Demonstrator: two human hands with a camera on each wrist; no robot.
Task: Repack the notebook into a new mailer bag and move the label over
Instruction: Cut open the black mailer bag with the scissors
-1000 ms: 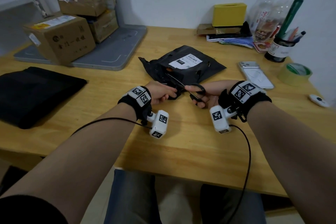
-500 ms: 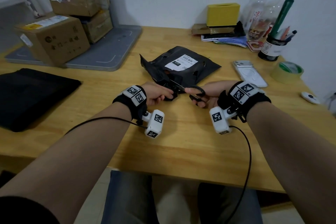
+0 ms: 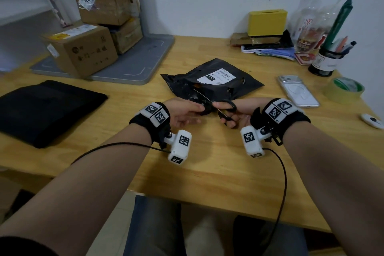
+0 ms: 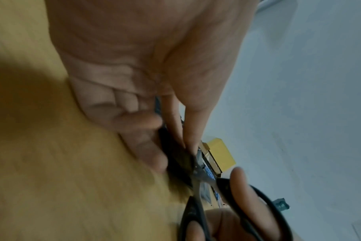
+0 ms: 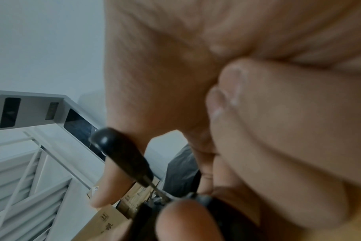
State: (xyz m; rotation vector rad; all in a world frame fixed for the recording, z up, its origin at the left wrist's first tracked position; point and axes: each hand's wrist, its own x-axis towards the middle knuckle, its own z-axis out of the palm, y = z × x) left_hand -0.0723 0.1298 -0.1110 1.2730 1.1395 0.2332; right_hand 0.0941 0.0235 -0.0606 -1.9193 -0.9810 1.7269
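Note:
A black mailer bag with a white shipping label lies on the wooden desk, its near edge ragged. My left hand pinches that near edge. My right hand grips black-handled scissors, thumb and fingers through the loops; the blades point into the bag's torn edge. The notebook is hidden inside the bag. A folded black bag lies flat at the desk's left.
Cardboard boxes stand on a grey tray at the back left. A phone, a tape roll, a pen cup, a yellow box on papers and a small white device fill the right side.
The head camera has tilted up slightly. Both hands stay at the bag's near edge, the scissor blades reaching a little further into the bag.

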